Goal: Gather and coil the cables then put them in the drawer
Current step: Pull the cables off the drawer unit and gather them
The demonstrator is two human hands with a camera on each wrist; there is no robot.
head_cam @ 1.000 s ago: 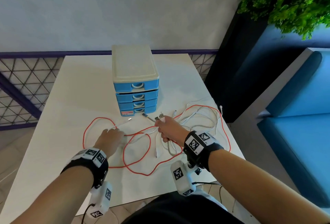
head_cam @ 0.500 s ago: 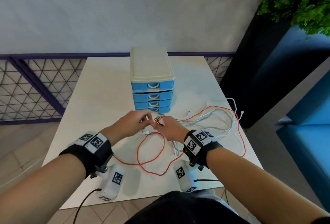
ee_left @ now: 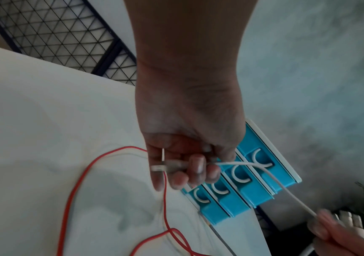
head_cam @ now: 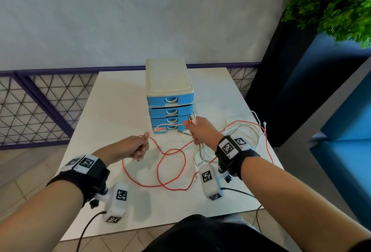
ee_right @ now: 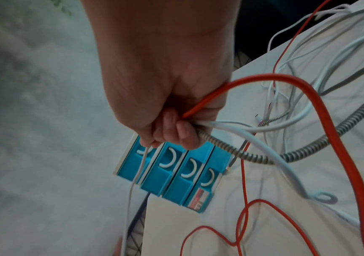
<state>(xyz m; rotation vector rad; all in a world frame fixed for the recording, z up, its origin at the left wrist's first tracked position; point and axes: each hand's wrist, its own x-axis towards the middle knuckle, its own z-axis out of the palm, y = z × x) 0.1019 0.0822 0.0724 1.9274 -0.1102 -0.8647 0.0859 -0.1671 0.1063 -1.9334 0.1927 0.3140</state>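
My left hand (head_cam: 140, 147) hovers above the table's middle and pinches the plug end of a white cable (ee_left: 262, 175), fingers curled round it (ee_left: 187, 169). That cable stretches across to my right hand (head_cam: 197, 131), in front of the blue drawer unit (head_cam: 169, 95). In a fist (ee_right: 172, 128), my right hand grips a bundle: a red cable (ee_right: 308, 90), white cables and a grey spiral-wrapped cable (ee_right: 308, 152), with plugs (head_cam: 192, 120) sticking up. Red cable loops (head_cam: 170, 163) lie on the table between my hands. All the drawers are closed.
More white cable (head_cam: 245, 133) lies tangled near the white table's right edge (head_cam: 259, 123). A mesh railing (head_cam: 30, 111) runs behind and to the left. A dark planter with a green plant (head_cam: 331, 0) and blue seating (head_cam: 341, 141) stand to the right.
My left hand has left my right hand and drawn back to the left, pulling a white cable taut between them. My right hand has risen slightly with its bundle.
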